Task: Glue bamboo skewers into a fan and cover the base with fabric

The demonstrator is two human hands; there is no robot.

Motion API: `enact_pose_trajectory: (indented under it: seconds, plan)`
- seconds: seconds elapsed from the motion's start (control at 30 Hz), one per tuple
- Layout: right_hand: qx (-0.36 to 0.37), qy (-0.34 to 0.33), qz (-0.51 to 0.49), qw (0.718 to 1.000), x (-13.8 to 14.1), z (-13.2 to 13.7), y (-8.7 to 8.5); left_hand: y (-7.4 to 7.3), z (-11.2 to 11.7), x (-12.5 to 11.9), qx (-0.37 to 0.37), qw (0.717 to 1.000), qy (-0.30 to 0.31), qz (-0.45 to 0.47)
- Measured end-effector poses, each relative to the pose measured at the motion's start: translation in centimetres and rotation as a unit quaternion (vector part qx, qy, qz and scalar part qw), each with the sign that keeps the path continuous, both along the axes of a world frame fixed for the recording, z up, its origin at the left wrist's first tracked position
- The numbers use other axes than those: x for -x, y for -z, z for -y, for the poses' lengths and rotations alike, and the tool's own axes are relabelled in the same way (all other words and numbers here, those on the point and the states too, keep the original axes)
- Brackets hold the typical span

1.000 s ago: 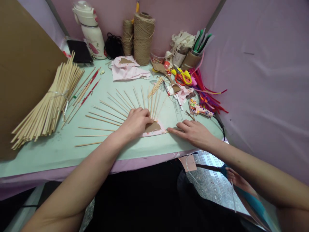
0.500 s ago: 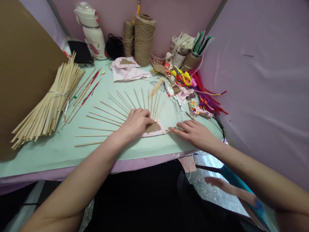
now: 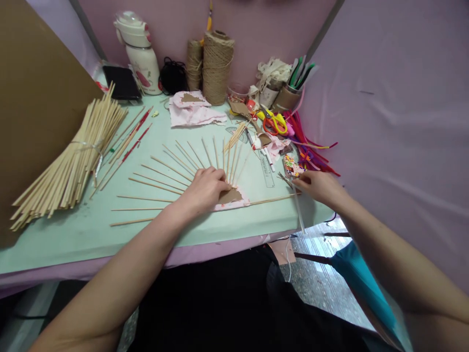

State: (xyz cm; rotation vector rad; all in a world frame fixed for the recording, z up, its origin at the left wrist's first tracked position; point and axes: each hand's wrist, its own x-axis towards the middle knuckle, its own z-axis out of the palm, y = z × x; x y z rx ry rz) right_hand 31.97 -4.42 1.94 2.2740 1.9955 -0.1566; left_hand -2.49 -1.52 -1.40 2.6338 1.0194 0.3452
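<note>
A fan of bamboo skewers [image 3: 171, 167] with cardboard [image 3: 230, 196] and pink cloth [image 3: 234, 205] spreads mid-frame, an illegibly lettered white bottle [image 3: 143, 68] stands upper left, the left hand [image 3: 205, 189] rests over the fan, its grip unclear, and the right hand [image 3: 319, 186], centre right, pinches a thin whitish strip [image 3: 299, 210].

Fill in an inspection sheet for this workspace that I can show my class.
Surface: pale green table, smudged at left.
Job's things: sticks fan out from a cloth-edged card; glue gun at right, partly hidden.
Clutter: scissors, ruler and scraps at right; bottle and twine behind; stick bundle at left.
Hands: left hand on the card; right hand at the glue gun, grip unclear.
Cables: white cord below the front edge; dark cable at the right edge, partly hidden.
Surroundings: brown board left, pink panel behind, purple drape right.
</note>
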Motion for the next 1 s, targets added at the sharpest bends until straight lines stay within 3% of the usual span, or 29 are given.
enact_pose_trajectory:
  seconds: [0.23,0.43,0.5,0.57,0.63,0.7,0.83,1.0]
  plan:
    - [0.068,0.052,0.018,0.996,0.0,-1.1,0.2,-0.4,0.2,-0.1,0.007,1.0,-0.004,-0.009]
    - [0.034,0.059,0.084,0.994,-0.3,0.0,-0.1,-0.1,0.2,-0.1,0.002,1.0,-0.008,-0.003]
    - [-0.019,0.002,0.057,0.998,0.3,0.6,-0.1,0.0,0.1,-0.1,0.001,1.0,-0.008,0.0]
    - [-0.076,-0.11,-0.018,0.991,1.5,1.2,0.1,0.1,0.1,0.0,-0.003,1.0,-0.006,0.002]
    - [-0.087,-0.235,-0.114,0.961,3.1,1.7,0.5,0.2,0.1,0.0,-0.007,1.0,-0.005,0.004]
    - [-0.062,-0.317,-0.192,0.927,4.7,2.0,1.0,0.3,0.1,0.0,-0.009,1.0,-0.005,0.008]
    - [-0.034,-0.361,-0.265,0.894,6.5,1.8,2.1,0.3,0.1,0.0,-0.009,1.0,-0.007,0.012]
    - [-0.017,-0.393,-0.291,0.872,6.3,1.3,2.7,0.4,0.1,0.1,-0.016,1.0,-0.005,0.005]
